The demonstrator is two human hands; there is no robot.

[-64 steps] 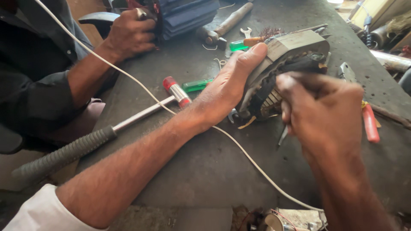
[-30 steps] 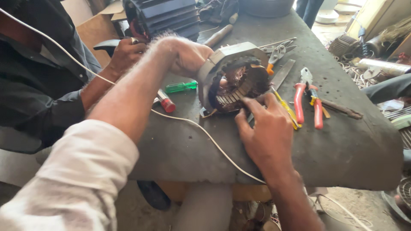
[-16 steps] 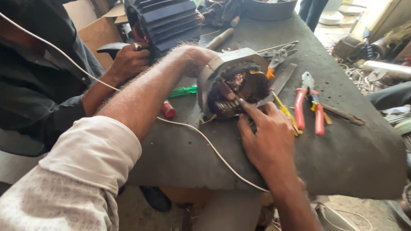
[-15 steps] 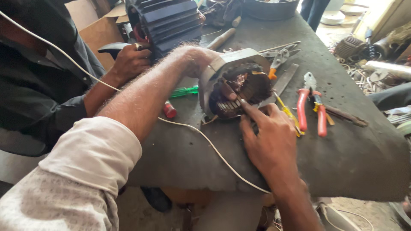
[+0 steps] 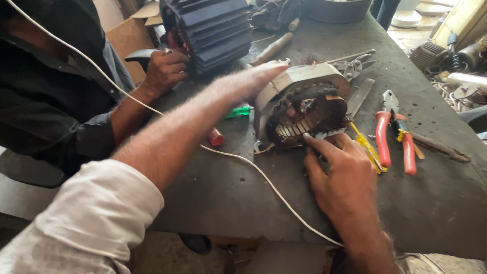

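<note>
Left hand [image 5: 258,76] steadies the grey round metal stator housing [image 5: 299,101]; right hand [image 5: 342,172] pinches a thin metal blade [image 5: 324,135] against copper windings [image 5: 304,119]. Advise a shallow, controlled angle.

A dark grey, worn table [image 5: 436,203] filled the view. Brown cardboard boxes [image 5: 133,30] stood behind it, and daylight fell on the pale floor [image 5: 421,34] beyond.

Soft daylight falls across the dark counter [image 5: 228,193] from its far right corner, where the background glares pale. Shadows are faint. The left hand [image 5: 264,76] and its forearm are smeared with motion blur; the near sleeve is out of focus.
</note>
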